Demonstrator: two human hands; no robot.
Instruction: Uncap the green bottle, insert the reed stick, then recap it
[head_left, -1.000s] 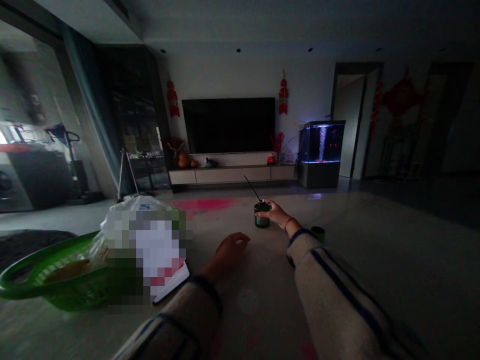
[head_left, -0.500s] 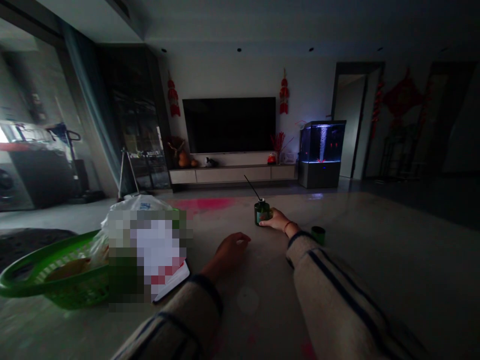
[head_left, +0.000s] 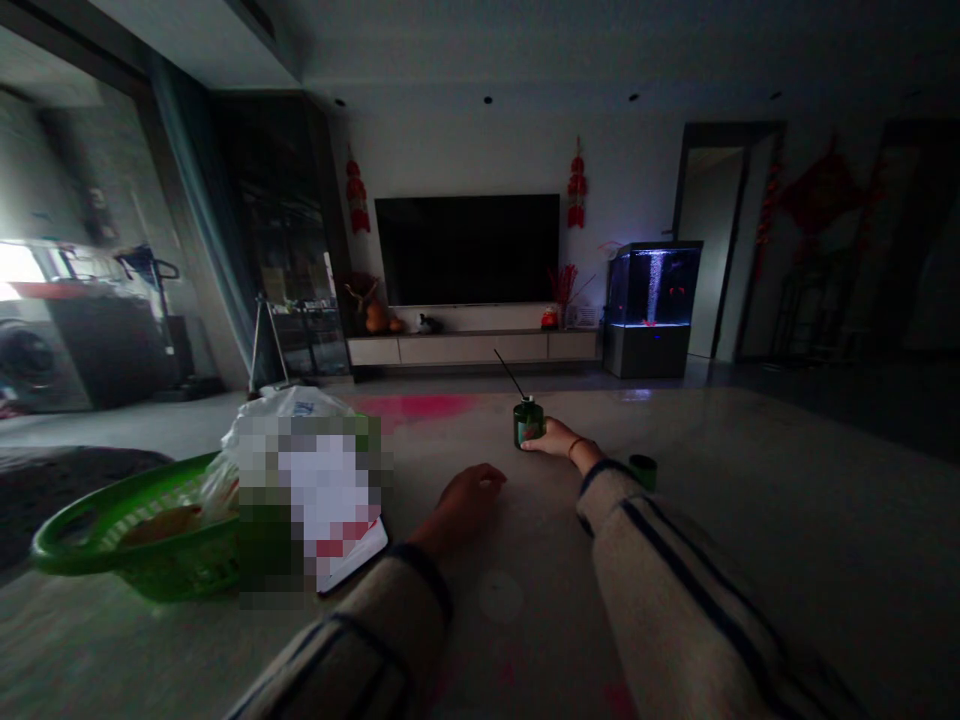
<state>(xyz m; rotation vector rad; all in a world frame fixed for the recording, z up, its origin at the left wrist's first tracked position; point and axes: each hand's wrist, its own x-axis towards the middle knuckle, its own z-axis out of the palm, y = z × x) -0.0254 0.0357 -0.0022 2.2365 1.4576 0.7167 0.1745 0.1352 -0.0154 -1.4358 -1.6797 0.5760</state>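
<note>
As the pale worktop spreads out before the person, a green basket sits near its left edge. The left hand rests short of the far edge, fingers loosely curled, with nothing seen in it. Closer to that edge, the right hand grasps a dark green bottle from the right, one digit across its near face. The bottle is upright; whether its base bears on the worktop is hard to tell. It looks like glass, so probably stiff, smooth enough to slip, breakable and of modest weight; the round body below the neck seems the sound hold. Off toward the right edge stands a smaller green cup. Thinnest of all, a dark stick leans from the neck, likely light and loose, so tilting looks unwise.
</note>
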